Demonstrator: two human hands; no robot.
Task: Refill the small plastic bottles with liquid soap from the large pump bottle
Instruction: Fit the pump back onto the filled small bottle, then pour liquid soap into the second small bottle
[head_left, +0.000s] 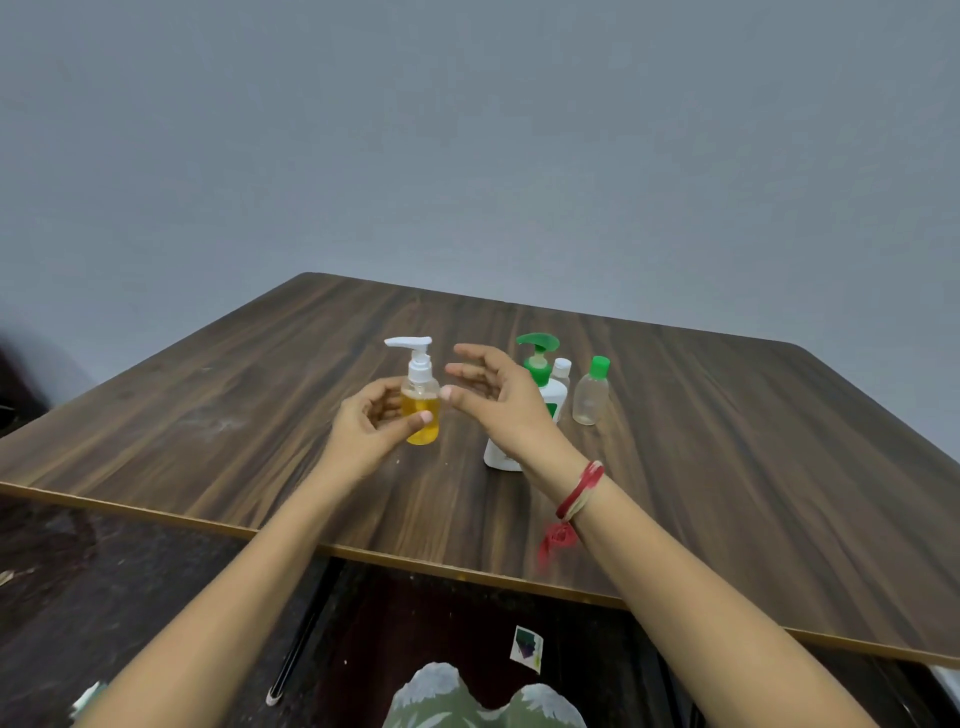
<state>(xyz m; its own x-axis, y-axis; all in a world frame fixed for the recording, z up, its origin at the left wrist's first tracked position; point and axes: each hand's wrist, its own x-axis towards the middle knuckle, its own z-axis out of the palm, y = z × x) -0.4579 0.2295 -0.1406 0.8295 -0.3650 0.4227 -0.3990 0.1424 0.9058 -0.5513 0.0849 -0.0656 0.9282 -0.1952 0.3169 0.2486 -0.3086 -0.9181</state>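
My left hand grips a small clear bottle of amber liquid with a white pump top, held above the wooden table. My right hand hovers just right of it, fingers spread and relaxed, holding nothing. Behind my right hand stands the large white pump bottle with a green pump head, partly hidden. To its right stand a small clear bottle with a white cap and a small clear bottle with a green cap; both look empty.
The table's near edge runs across in front of me. Below it lie a dark floor, a small paper scrap and my patterned clothing. A plain grey wall stands behind the table.
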